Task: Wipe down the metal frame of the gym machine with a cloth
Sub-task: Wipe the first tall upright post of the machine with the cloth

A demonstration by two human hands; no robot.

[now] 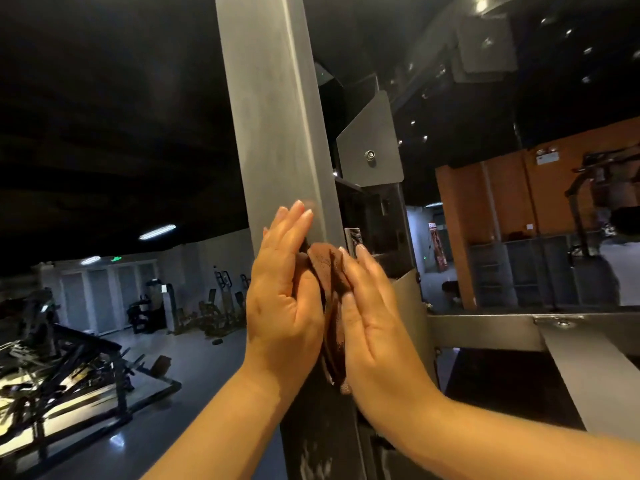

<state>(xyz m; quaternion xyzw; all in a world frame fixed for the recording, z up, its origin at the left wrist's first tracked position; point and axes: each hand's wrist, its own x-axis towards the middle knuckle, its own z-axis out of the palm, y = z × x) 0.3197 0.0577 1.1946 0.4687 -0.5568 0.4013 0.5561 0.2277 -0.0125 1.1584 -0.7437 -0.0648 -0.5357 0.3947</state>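
Observation:
A tall grey metal post (273, 109) of the gym machine frame rises through the middle of the view. A brown cloth (327, 271) lies flat against the post at chest height. My left hand (284, 299) presses on the cloth's left side, fingers straight and pointing up along the post. On the cloth's right side rests my right hand (374, 317), also flat. The cloth hangs down between my two palms, and its lower end shows near my right wrist. Most of the cloth is hidden by my hands.
A grey bracket plate with a bolt (370, 155) sticks out right of the post. A horizontal frame bar (485, 332) runs right at wrist height. Other gym machines (62, 368) stand low on the left. An orange wall (502, 202) is behind on the right.

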